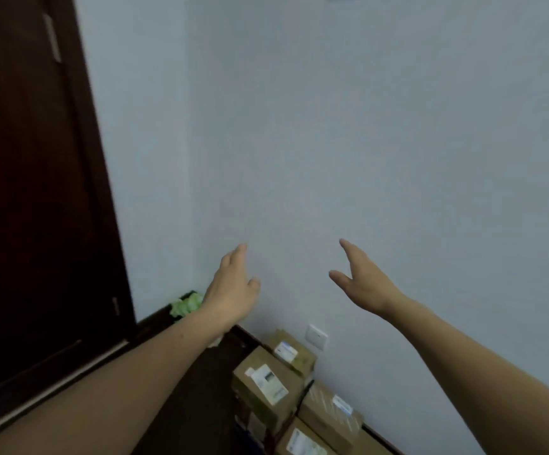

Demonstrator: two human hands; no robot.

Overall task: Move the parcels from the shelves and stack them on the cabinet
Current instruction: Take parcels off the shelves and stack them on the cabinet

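The parcels (266,385) sit stacked low against the wall (381,126) just beside a socket (316,336), while above them the left hand (233,287) and right hand (366,284) reach out empty, fingers straight, a dark door (30,192) off left

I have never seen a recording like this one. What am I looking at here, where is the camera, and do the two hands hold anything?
There is no machine here. One camera sits on a person's head and looks forward and down, so you see that person's own bare arms. The left hand and the right hand reach toward a pale wall with fingers straight; both hold nothing. Low down, against the wall, several cardboard parcels with white labels lie stacked. What they rest on is not clear. A dark door stands at the left.
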